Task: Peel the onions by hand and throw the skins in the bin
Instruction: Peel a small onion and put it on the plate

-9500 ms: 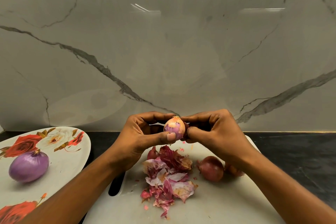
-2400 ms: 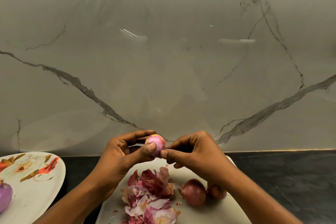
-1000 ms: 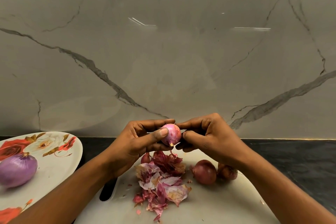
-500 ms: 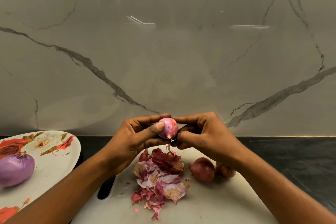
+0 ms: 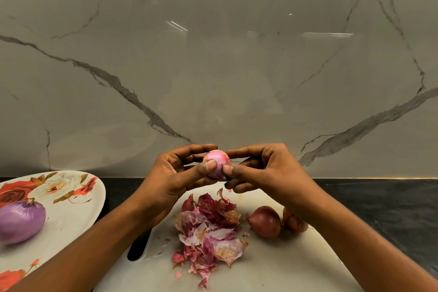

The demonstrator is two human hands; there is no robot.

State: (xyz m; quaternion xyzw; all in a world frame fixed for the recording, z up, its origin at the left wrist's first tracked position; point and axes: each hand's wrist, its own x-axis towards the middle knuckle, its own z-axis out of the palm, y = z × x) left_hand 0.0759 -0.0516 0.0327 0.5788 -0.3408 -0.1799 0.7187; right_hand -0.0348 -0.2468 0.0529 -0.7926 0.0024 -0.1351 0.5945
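A: From the head camera, how far along?

B: One peeled onion point(image 5: 20, 220) sits on the floral plate point(image 5: 71, 211), left of the cutting board point(image 5: 272, 265). A small onion point(image 5: 216, 163), held above the board's far edge, looks nearly bare. Skins point(image 5: 208, 232) lie heaped on the board; two unpeeled onions point(image 5: 265, 221) lie right of the heap. No bin in view.

A: The hands?

B: Left hand point(image 5: 170, 180) clasps the small onion; right hand point(image 5: 267, 173) pinches its lower side.

A: Its axis?

B: Probably near upright; too round to tell which end is up.
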